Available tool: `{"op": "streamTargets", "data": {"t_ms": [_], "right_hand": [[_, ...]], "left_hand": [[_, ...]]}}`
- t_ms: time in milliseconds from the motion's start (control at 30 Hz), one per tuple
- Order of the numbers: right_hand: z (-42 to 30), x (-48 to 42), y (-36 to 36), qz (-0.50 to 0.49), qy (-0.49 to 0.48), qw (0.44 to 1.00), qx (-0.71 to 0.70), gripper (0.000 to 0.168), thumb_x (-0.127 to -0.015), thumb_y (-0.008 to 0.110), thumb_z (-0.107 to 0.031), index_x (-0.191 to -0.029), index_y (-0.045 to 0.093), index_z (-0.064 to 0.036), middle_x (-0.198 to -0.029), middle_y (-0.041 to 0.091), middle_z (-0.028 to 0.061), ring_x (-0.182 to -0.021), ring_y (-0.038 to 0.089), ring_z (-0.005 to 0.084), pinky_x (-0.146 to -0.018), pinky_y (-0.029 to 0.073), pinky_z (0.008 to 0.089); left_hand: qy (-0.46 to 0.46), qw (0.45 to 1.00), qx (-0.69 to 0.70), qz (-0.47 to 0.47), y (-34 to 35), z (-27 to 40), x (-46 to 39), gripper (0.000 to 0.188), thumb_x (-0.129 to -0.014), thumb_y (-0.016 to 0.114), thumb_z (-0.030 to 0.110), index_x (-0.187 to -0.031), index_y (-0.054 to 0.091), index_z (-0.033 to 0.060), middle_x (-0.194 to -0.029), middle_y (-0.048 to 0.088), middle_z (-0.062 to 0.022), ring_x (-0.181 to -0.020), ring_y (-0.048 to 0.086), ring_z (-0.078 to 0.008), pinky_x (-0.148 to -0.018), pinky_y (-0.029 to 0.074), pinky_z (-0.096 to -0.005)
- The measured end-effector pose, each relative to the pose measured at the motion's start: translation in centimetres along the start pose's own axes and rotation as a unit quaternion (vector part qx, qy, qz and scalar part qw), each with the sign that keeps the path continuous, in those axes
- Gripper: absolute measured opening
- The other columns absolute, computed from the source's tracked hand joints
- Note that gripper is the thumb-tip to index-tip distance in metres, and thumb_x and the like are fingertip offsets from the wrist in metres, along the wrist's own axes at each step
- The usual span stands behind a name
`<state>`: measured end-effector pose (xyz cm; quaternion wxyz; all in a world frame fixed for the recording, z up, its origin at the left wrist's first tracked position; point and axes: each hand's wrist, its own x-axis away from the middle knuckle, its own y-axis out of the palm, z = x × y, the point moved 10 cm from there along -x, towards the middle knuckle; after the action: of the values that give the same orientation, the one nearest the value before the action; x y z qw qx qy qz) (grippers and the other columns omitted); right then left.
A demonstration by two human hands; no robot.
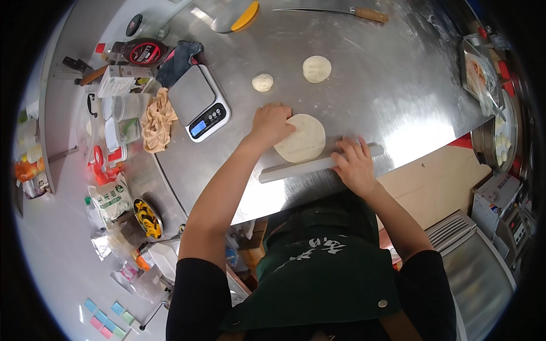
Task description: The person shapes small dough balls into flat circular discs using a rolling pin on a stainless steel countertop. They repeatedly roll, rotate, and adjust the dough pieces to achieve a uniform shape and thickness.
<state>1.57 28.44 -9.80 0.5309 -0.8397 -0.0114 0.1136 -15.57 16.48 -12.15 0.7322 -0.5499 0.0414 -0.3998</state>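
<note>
A flat round of dough [302,138] lies on the steel table in front of me. My left hand [275,122] rests at its left edge, with the fingertips on or by the rim; whether they pinch the dough is hard to tell. My right hand [353,164] lies over the right part of a pale rolling pin [294,170], thumb and fingers around it. The pin sits just on the near side of the dough round. Beyond my hands are a small dough ball [262,82] and a smaller flattened dough disc [317,69].
A digital kitchen scale [207,115] stands left, beside a crumpled tan cloth [158,123]. A knife with a wooden handle [371,14] and a yellow-edged scraper [244,16] lie at the far side. A metal tray [469,76] is at the right.
</note>
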Motion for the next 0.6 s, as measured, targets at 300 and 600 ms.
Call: {"op": "streamTargets", "data": {"t_ms": [300, 600], "right_hand": [[0.8, 4.2, -4.0, -0.016, 0.02, 0.998, -0.065, 0.043, -0.061, 0.079, -0.009, -0.1, 0.062, -0.013, -0.101, 0.058, 0.0037, -0.099, 0.057, 0.0253, -0.107, 0.036, 0.0496], [2.0, 0.0, -3.6, -0.044, -0.034, 0.997, -0.06, 0.04, -0.063, 0.08, -0.01, -0.099, 0.063, -0.012, -0.101, 0.058, 0.0044, -0.104, 0.055, 0.0254, -0.109, 0.035, 0.0499]], "left_hand": [[-0.019, 0.971, 0.236, 0.032, -3.8, 5.6, 7.5, 0.021, -0.083, 0.073, 0.012, -0.086, 0.055, 0.0012, -0.07, 0.06, -0.0099, -0.067, 0.061, -0.0231, -0.062, 0.049, -0.0354], [-0.159, 0.95, 0.133, 0.235, 0.3, -3.2, 11.9, 0.026, -0.086, 0.073, 0.018, -0.101, 0.059, 0.0022, -0.093, 0.066, -0.014, -0.078, 0.064, -0.0267, -0.069, 0.051, -0.0375]]}}
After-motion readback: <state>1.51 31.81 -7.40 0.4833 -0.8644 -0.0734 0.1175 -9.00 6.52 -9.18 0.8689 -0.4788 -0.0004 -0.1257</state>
